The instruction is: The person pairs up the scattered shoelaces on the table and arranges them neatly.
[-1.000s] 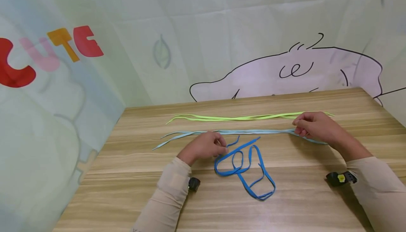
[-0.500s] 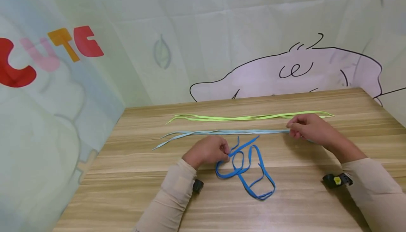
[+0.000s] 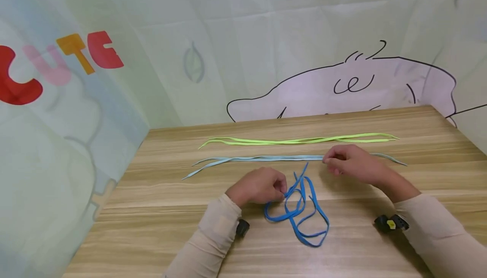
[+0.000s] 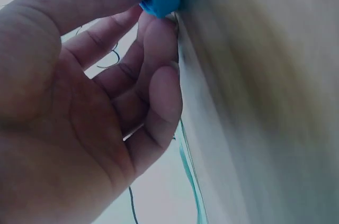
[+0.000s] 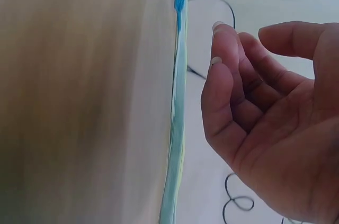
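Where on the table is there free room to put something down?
The table is bare left of the left sleeve, between both sleeves nearer than the blue laces, and right of the right sleeve. The middle is crowded: blue and pale laces, left hand, right hand; green laces behind.

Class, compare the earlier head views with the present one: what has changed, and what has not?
The left hand moved rightward, pinching the blue lace and dragging its upper part along. The right hand moved leftward, holding nothing. The light-blue laces and yellow-green laces stayed put.

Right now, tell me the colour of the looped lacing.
The looped lacing is blue, clearest in the head view.
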Action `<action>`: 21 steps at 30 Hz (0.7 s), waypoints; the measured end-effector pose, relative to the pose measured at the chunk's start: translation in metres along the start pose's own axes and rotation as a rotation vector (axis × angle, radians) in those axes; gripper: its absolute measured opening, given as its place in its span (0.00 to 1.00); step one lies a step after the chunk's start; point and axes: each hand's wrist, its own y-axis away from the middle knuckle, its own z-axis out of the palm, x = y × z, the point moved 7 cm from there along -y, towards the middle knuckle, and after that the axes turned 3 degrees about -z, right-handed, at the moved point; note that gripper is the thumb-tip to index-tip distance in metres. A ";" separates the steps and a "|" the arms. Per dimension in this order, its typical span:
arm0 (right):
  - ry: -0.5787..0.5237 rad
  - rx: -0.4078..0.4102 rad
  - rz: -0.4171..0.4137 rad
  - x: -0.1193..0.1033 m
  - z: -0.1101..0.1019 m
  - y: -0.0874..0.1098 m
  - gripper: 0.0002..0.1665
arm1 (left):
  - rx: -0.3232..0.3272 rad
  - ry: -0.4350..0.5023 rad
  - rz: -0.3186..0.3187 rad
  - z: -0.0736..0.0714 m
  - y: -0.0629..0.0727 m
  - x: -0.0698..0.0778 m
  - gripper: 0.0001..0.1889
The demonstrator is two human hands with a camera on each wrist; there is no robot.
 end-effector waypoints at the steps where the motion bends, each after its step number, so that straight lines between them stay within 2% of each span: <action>1: 0.006 -0.010 -0.008 -0.002 0.004 -0.001 0.12 | -0.002 -0.011 0.016 0.001 0.000 0.003 0.07; 4: 0.035 -0.044 -0.048 -0.011 0.016 -0.001 0.12 | -0.010 -0.040 0.063 0.003 0.000 0.010 0.07; 8: 0.087 -0.118 -0.140 -0.021 0.034 0.000 0.12 | -0.011 -0.063 0.111 0.006 0.000 0.020 0.07; 13: 0.146 -0.222 -0.221 -0.031 0.055 0.003 0.14 | 0.019 -0.068 0.139 0.006 -0.001 0.027 0.05; 16: 0.141 -0.281 -0.243 -0.034 0.062 0.005 0.14 | 0.028 -0.056 0.133 0.006 -0.001 0.029 0.05; 21: 0.097 -0.344 -0.212 -0.034 0.068 0.008 0.12 | 0.030 -0.025 0.133 0.005 -0.001 0.029 0.07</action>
